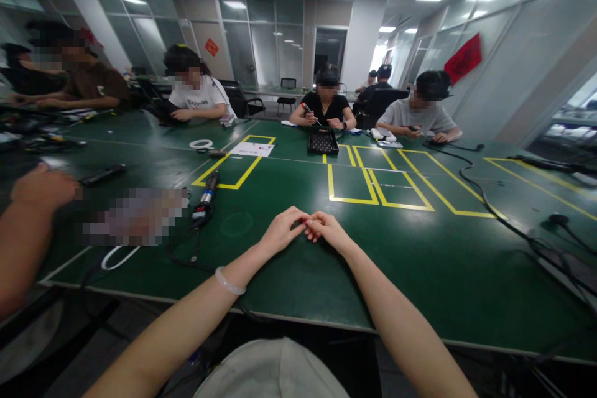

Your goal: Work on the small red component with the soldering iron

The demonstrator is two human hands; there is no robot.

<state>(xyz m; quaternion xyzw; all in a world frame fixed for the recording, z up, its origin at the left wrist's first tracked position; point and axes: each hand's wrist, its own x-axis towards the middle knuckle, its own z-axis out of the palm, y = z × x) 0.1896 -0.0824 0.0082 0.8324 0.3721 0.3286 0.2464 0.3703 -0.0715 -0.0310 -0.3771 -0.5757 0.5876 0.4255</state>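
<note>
My left hand [283, 230], with a pale translucent bangle [230, 282] on its wrist, is held over the near part of the green table [289, 286]. Against its fingertips are those of my right hand [327, 230]. Both hands have their fingers curled and pinched together. A tiny red spot [305, 221] shows where the fingertips meet; it is too small and too covered to name. Left of my hands lies a black electric screwdriver [204, 202] with a silver and blue band, its cord running toward the table's near edge.
Yellow tape rectangles [353, 201] mark the table. A black tray [323, 142] stands before a co-worker [329, 102] across from me. At left are a blurred-out item [137, 216] and another person's arm [28, 230]. Black cables [485, 199] cross the right side.
</note>
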